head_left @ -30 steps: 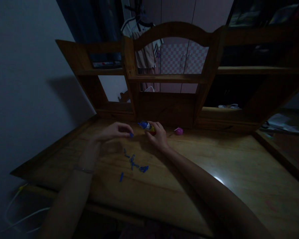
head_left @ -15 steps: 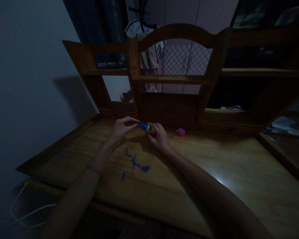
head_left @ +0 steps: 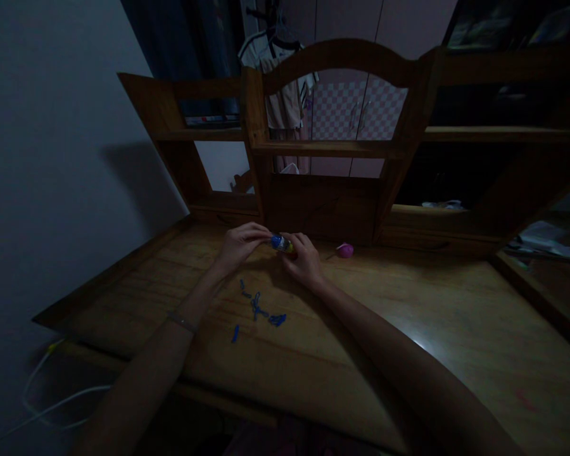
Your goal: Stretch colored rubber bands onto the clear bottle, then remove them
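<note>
Blue-ended object: a small, roughly cylindrical object with a blue end, a pale middle and a yellow part [head_left: 282, 243] is sitting in the right hand [head_left: 304, 261], its blue end pointing left.
Right hand: fingers and thumb are gripping the object around its yellow part.
Left hand: the left hand [head_left: 241, 246] is bringing bent fingers together at the blue end; cannot tell whether they are pinching anything.
Blue pieces: small, thin, blue pieces [head_left: 278, 320] are lying scattered nearer the wearer, one lying apart at the left.
Pink item: a small, rounded, pink item [head_left: 346, 251] is resting just beyond the right hand's right side.
Desk: a broad, light-brown wooden desk [head_left: 456, 304] is supporting the pieces and the pink item.
Shelving: a brown wooden shelf unit [head_left: 323, 149] is standing along its far edge.
Background: pale clothes [head_left: 285, 114] are hanging behind the shelving.
</note>
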### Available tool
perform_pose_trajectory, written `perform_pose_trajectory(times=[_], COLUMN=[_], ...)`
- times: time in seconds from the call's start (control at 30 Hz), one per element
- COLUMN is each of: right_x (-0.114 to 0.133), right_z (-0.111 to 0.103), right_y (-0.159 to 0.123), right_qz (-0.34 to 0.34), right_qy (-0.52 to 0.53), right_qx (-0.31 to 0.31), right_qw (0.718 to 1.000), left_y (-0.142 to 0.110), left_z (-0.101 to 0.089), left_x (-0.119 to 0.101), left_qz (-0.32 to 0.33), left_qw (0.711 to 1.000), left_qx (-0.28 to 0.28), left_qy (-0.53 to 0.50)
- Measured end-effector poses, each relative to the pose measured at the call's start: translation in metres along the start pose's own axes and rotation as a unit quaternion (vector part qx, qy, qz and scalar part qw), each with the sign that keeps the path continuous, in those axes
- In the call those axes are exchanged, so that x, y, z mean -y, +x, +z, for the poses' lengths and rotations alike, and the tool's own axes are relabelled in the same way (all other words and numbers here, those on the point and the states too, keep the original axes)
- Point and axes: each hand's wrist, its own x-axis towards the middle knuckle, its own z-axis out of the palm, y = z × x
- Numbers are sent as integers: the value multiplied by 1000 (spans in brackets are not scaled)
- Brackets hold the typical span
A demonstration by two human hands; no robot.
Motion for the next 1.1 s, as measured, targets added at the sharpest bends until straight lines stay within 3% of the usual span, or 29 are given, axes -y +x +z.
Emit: perform_pose_trajectory(times=[0.1,0.43,0.7,0.97,1.1], right_x=[0,4,-1,0,-1], right_z=[0,-1,1,0,0], right_y=[0,0,1,0,0], right_qz=[0,-2,11,-10,4], right_qy=[1,10,20,3,0], right_qx=[-5,5,-17,1,-11], right_qw=[1000,1000,1000,1000,1000], left_y=[1,-1,-4,-8,-9], left_z=[2,4,4,18,22], left_x=[-1,-2,-10,-8,-3], left_qz=[24,-27,-48,-58,-48], left_qw=[1000,991,998,993,991], left_qx=[-10,-52,7,4,10], left_qy=[10,122,28,-107,-125])
